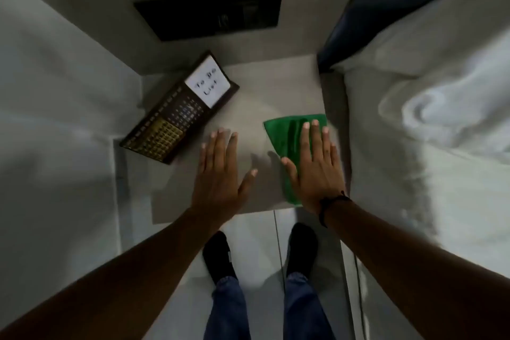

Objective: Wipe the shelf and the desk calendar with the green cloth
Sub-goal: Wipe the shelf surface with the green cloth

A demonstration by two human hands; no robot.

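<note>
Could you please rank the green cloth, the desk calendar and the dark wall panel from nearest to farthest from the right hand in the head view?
From the right hand:
1. Green cloth, directly beneath it.
2. Desk calendar, left side of the shelf.
3. Dark wall panel, above, beyond the shelf.

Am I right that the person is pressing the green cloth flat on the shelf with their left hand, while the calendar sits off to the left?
Not quite: the head view shows the right hand pressing the green cloth flat on the shelf. The left hand is spread beside it with no cloth under it. The calendar does sit off to the left.
</note>
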